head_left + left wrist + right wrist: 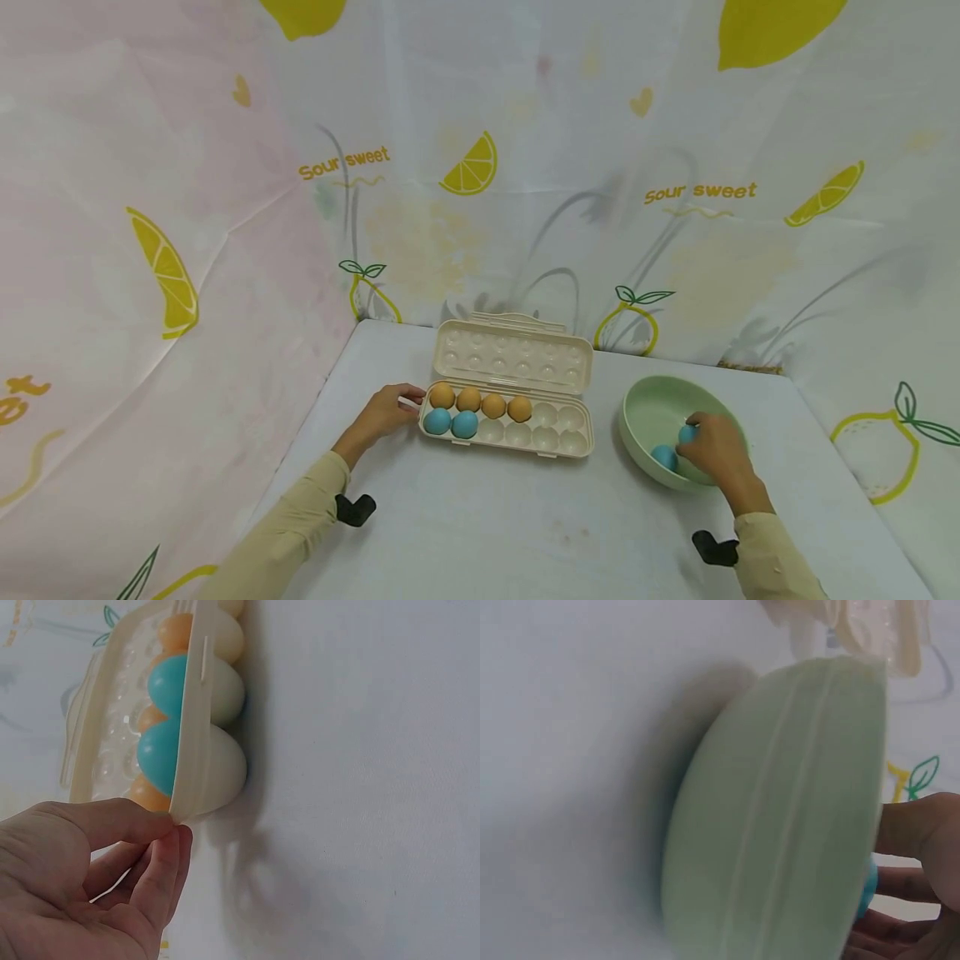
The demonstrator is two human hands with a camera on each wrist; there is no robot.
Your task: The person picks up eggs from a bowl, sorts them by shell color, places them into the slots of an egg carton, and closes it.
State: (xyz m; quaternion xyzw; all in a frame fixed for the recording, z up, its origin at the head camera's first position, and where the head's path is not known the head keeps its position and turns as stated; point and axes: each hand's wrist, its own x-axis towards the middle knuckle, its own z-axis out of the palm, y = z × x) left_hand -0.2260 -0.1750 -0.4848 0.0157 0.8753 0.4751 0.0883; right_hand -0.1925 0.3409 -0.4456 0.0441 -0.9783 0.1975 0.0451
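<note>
A cream egg box (517, 436) lies with its lid (513, 357) folded back. Several orange eggs (492, 406) fill part of its back row, and two blue eggs (464, 424) sit at the left end of the front row. My left hand (384, 414) pinches the box's left end; in the left wrist view, thumb and fingertips (178, 834) meet at its rim corner. To the right, my right hand (717, 454) reaches into a pale green bowl (660, 398) and holds a blue egg (687, 433). Another blue egg (664, 457) lies beside it in the bowl.
Both the box and the bowl stand on a white table (510, 525). A lemon-print cloth (540, 100) hangs behind the table and along its sides. Dark wrist straps (356, 510) show at both cuffs.
</note>
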